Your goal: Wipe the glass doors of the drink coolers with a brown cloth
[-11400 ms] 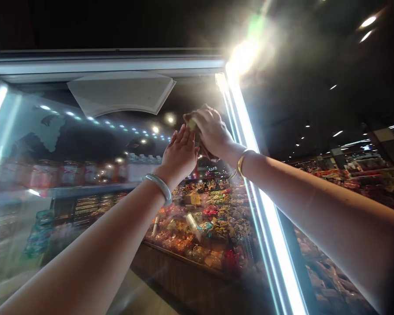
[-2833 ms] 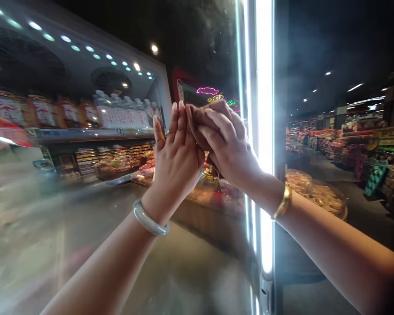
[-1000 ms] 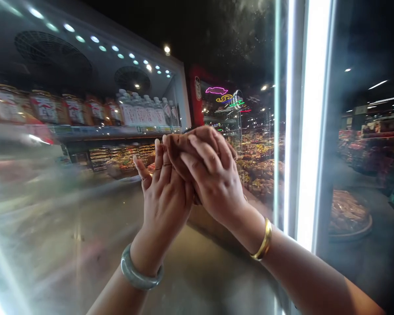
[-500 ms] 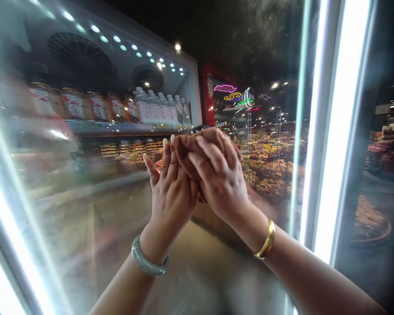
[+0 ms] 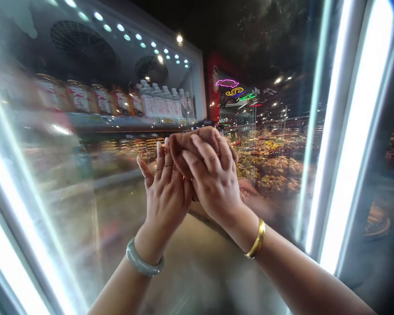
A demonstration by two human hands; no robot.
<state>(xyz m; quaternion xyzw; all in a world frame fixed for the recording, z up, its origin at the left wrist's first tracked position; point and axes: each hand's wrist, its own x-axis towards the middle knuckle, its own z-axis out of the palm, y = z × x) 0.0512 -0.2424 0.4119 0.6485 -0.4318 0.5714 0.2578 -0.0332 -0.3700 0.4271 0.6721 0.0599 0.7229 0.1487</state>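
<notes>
A folded brown cloth (image 5: 180, 146) lies against an upright glass pane (image 5: 124, 245) in front of me. My right hand (image 5: 216, 186) covers it with bent fingers and presses it on the glass; a gold bangle circles that wrist. Just beside it, my left hand (image 5: 166, 192) is stretched flat towards the pane with its fingers apart. Its thumb side meets the cloth's left edge, and whether its index finger lies under the cloth is hidden. A grey-green bangle sits on the left wrist.
Bright light tubes run down the left (image 5: 22, 197) and right (image 5: 351, 144) sides. Bottles and jars (image 5: 160, 103) on a lit shelf appear in or through the glass. Heaped goods (image 5: 276, 162) and neon signs (image 5: 234, 91) show further right, blurred.
Both hands and the cloth have shifted slightly left in view, staying together. The light tubes and the shelf of bottles have moved a little right and up or down as the view turned.
</notes>
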